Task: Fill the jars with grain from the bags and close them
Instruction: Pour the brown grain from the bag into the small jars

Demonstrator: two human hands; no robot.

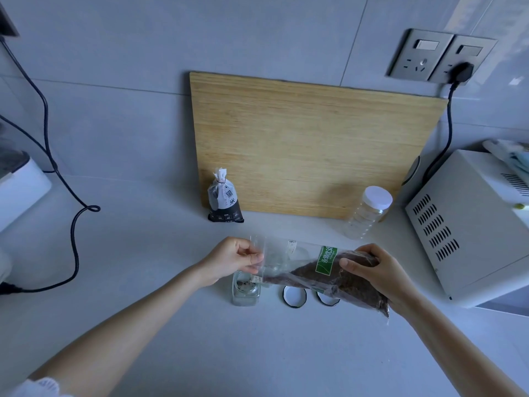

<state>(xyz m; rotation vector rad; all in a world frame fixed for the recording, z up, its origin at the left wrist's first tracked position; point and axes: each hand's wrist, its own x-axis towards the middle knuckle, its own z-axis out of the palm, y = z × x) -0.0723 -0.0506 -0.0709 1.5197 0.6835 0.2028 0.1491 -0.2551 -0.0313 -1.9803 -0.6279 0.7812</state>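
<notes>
- The clear grain bag (pixel 315 277) spans lower centre, tilted, between both hands; its empty end sits just above the open jar (pixel 246 292).
- We count two bags, the black bag (pixel 225 200) standing at centre; two loose lids, left lid (pixel 294 296) and right lid (pixel 329 301); one capped jar (pixel 369 213).
- Left hand (pixel 232 260) pinches the bag's empty end; right hand (pixel 378 272) clasps its full end, fingers curled.

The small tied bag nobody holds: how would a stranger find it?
Find the wooden board leaning against the wall. At its lower left corner a small bag stands upright on the counter. Unlike the clear bag being held, it is black and white, tied at the neck.
</notes>
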